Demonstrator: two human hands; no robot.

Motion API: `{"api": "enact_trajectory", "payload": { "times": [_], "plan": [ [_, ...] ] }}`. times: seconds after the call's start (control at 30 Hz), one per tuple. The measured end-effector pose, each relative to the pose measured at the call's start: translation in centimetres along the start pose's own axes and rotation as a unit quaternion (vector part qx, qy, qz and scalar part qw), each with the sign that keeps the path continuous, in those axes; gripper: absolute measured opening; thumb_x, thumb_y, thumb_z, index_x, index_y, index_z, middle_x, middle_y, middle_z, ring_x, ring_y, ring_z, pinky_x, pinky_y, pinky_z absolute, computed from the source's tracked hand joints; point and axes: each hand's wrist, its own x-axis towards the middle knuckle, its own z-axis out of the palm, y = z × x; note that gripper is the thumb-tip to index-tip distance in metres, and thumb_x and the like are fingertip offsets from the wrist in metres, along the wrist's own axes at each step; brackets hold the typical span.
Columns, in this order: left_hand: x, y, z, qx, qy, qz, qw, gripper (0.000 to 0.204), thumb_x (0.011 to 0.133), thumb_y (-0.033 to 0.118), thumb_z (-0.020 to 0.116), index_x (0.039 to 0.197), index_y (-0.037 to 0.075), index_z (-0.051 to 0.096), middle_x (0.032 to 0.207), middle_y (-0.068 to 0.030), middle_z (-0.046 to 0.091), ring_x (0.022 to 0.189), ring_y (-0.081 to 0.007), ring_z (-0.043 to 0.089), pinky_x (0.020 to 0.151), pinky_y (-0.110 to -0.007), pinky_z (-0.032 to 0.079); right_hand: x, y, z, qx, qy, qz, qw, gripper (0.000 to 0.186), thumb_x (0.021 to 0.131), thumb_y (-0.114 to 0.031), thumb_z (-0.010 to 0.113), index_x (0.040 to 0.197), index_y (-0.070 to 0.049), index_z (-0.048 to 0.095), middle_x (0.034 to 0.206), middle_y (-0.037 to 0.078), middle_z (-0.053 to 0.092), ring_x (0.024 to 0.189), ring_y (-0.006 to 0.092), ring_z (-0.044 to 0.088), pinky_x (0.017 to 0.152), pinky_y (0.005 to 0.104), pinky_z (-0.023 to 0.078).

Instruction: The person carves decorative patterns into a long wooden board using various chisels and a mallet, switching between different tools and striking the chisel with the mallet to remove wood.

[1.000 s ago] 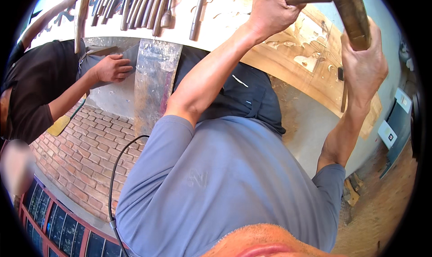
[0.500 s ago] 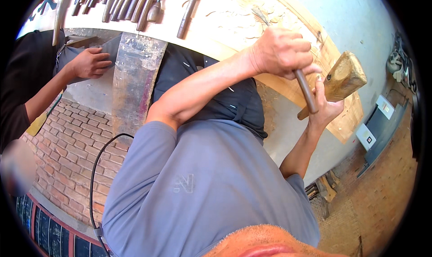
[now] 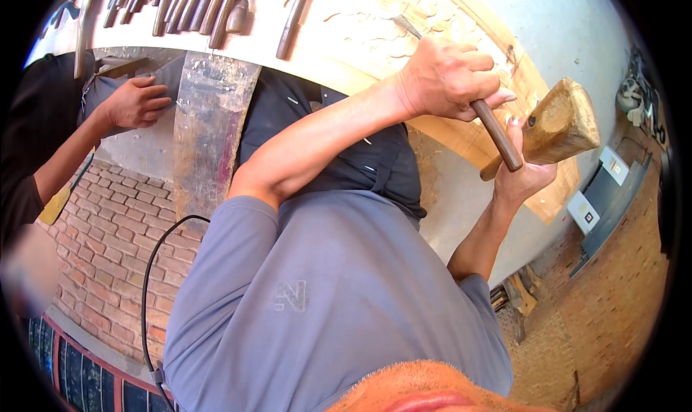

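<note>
My left hand (image 3: 453,80) is closed around a carving chisel (image 3: 499,136), its brown wooden handle sticking out toward me. The chisel's metal blade (image 3: 408,27) points away, its tip at the carved surface of a pale wooden board (image 3: 346,67). In my right hand (image 3: 530,178) is a wooden mallet (image 3: 564,127) with a thick, worn head, gripped by its short handle. The mallet head is beside the chisel handle's end, to its right, apart from it. Curved carved shapes and shavings (image 3: 432,15) cover the board around the blade.
Several wooden-handled chisels (image 3: 189,7) lie in a row at the far left, with one more chisel (image 3: 294,19) nearer the carving. A co-worker's hand (image 3: 137,102) is at the left, beside a worn plank (image 3: 210,116). A black cable (image 3: 148,282) hangs at my left.
The mallet has shifted slightly to the right, a little away from the chisel handle. My left hand keeps its hold on the chisel, and the whole view has slid a little.
</note>
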Motion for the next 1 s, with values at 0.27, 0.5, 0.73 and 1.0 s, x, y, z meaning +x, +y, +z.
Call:
{"api": "enact_trajectory", "payload": {
  "times": [0.27, 0.5, 0.73, 1.0],
  "plan": [
    [-0.6, 0.1, 0.6, 0.003, -0.001, -0.010, 1.000, 0.047, 0.086, 0.030, 0.085, 0.060, 0.016, 0.048, 0.062, 0.0006, 0.045, 0.051, -0.0178, 0.053, 0.043, -0.034, 0.040, -0.1, 0.6, 0.0, 0.017, 0.002, 0.003, 1.000, 0.020, 0.090, 0.000, 0.086, 0.105, 0.003, 0.073, 0.097, 0.006, 0.074, 0.086, 0.0124, 0.068, 0.083, 0.0295, 0.056],
    [-0.4, 0.1, 0.5, 0.015, -0.001, 0.008, 1.000, 0.047, 0.085, 0.031, 0.086, 0.061, 0.016, 0.049, 0.062, 0.0012, 0.045, 0.051, -0.0172, 0.053, 0.043, -0.033, 0.040, -0.1, 0.3, 0.0, 0.010, -0.005, 0.009, 1.000, 0.019, 0.090, -0.001, 0.086, 0.105, 0.003, 0.075, 0.098, 0.006, 0.075, 0.086, 0.0127, 0.069, 0.082, 0.0295, 0.056],
    [-0.5, 0.0, 0.7, 0.024, 0.004, -0.001, 1.000, 0.047, 0.085, 0.033, 0.086, 0.061, 0.016, 0.049, 0.062, 0.0003, 0.046, 0.051, -0.0179, 0.054, 0.043, -0.034, 0.040, -0.1, 0.8, 0.0, 0.005, -0.018, -0.022, 1.000, 0.019, 0.092, -0.003, 0.086, 0.106, 0.004, 0.075, 0.098, 0.008, 0.077, 0.084, 0.0130, 0.070, 0.080, 0.0294, 0.057],
    [0.4, -0.4, 0.6, 0.041, 0.007, -0.021, 0.999, 0.050, 0.088, 0.035, 0.085, 0.061, 0.015, 0.048, 0.060, -0.0005, 0.047, 0.048, -0.0203, 0.054, 0.043, -0.035, 0.039, 0.0, 2.2, -0.4, 0.007, 0.012, -0.036, 0.999, 0.020, 0.092, 0.002, 0.084, 0.108, 0.007, 0.074, 0.092, 0.010, 0.076, 0.077, 0.0136, 0.071, 0.073, 0.0290, 0.059]
  ]
}}
